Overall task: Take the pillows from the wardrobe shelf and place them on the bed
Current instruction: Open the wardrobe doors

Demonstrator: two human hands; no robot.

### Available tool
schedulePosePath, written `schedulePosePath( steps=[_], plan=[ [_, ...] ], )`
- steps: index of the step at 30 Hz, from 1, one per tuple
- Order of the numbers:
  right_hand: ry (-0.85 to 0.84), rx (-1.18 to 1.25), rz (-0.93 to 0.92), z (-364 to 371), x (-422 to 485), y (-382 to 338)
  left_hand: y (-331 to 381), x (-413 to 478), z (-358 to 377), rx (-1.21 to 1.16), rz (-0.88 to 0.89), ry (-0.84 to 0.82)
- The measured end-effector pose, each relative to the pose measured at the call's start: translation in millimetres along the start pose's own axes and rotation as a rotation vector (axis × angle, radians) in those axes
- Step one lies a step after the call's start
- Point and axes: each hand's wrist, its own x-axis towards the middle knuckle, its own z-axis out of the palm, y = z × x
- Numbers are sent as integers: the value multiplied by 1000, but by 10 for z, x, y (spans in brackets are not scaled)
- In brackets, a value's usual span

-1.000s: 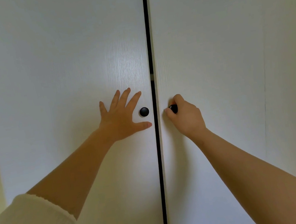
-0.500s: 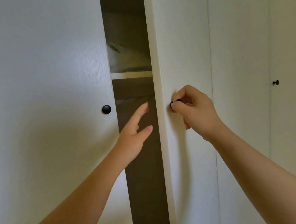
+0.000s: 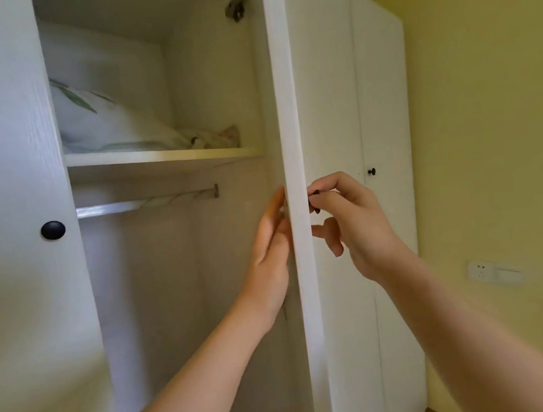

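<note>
White leaf-print pillow (image 3: 104,124) waits on the wooden shelf (image 3: 160,159) at ten o'clock. Right grip (image 3: 359,225) pinches the black round knob (image 3: 314,194) for access; left grip (image 3: 269,251), unclenched, steadies the white door (image 3: 284,100).

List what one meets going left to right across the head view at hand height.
Left door's knob → rail → left hand → open door's edge → right hand, pinching the open door's knob → far knob → socket.

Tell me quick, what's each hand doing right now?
Left hand: open, fingers straight against the inner side of the open door.
Right hand: closed, pinching that door's black knob.
</note>
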Motion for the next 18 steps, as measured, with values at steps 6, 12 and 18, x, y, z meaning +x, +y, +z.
schedulePosePath(
  steps=[6,12,18],
  plan=[
    [148,34,83,-424,-31,21,-181,169,539,90,142,0],
    [211,54,184,-861,-83,137,-344,301,1098,247,182,58],
    [409,-2,224,-1239,-120,263,-440,437,1490,407,121,-53]
  ],
)
